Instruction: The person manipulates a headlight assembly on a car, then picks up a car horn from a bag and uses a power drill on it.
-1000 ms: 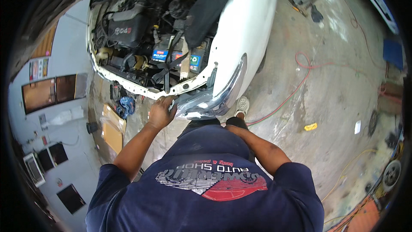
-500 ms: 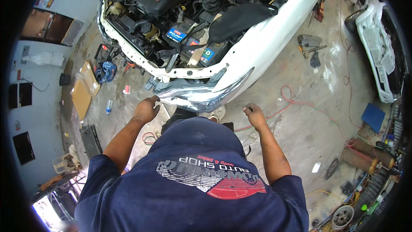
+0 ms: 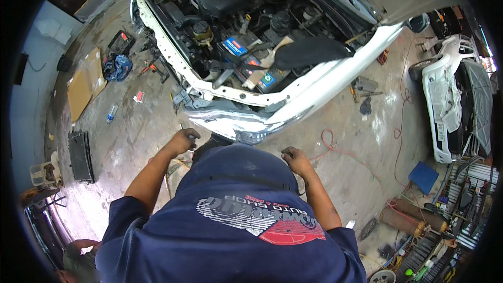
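A white car with its engine bay (image 3: 246, 26) uncovered stands in front of me. Its headlight (image 3: 225, 123) is at the near corner, where the bumper is off. My left hand (image 3: 182, 140) is just short of the headlight's left end, apart from it, fingers curled. A short thin piece shows above its knuckles; whether the hand holds it I cannot tell. Right of the headlight, closer to my body, my right hand (image 3: 296, 160) is closed with thumb against fingers. Anything inside is hidden. Inside the bay are a battery (image 3: 259, 76) and a black cloth-like cover (image 3: 312, 50).
Flattened cardboard (image 3: 84, 91), a plastic bottle (image 3: 111, 113) and a dark radiator-like panel (image 3: 81, 156) lie at the left. A red hose (image 3: 327, 139) snakes over the floor at right. Beyond are a blue panel (image 3: 423, 177), gas cylinders (image 3: 403, 220) and another white damaged car (image 3: 443, 99).
Both hands have drawn back from the headlight toward my body, the right one also moving left. The view has shifted, bringing more of the second car in.
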Demonstrator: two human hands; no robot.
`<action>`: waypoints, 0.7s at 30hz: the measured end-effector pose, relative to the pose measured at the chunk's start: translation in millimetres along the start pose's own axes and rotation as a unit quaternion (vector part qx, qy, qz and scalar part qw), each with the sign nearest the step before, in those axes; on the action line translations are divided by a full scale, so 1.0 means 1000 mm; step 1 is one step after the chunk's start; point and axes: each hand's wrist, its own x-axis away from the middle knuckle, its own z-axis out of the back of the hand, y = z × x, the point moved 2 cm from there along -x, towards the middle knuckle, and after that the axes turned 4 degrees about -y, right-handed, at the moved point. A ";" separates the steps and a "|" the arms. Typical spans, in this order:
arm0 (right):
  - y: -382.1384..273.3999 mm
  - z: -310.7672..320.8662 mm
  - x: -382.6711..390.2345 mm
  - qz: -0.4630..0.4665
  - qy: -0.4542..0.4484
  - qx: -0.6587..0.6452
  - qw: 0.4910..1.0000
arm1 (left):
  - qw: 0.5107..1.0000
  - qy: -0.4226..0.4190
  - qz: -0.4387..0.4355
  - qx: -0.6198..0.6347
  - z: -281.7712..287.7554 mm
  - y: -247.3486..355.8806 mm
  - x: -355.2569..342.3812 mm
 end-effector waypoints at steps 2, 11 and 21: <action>-0.013 0.003 0.002 0.010 0.013 -0.021 1.000 | 0.998 0.009 -0.033 0.043 -0.012 0.028 -0.002; -0.119 0.055 -0.019 0.084 0.202 -0.005 0.976 | 0.989 -0.041 -0.119 0.071 0.030 0.139 -0.022; -0.267 0.007 -0.032 0.175 0.017 -0.046 0.983 | 0.926 -0.138 -0.308 -0.170 -0.012 0.222 0.003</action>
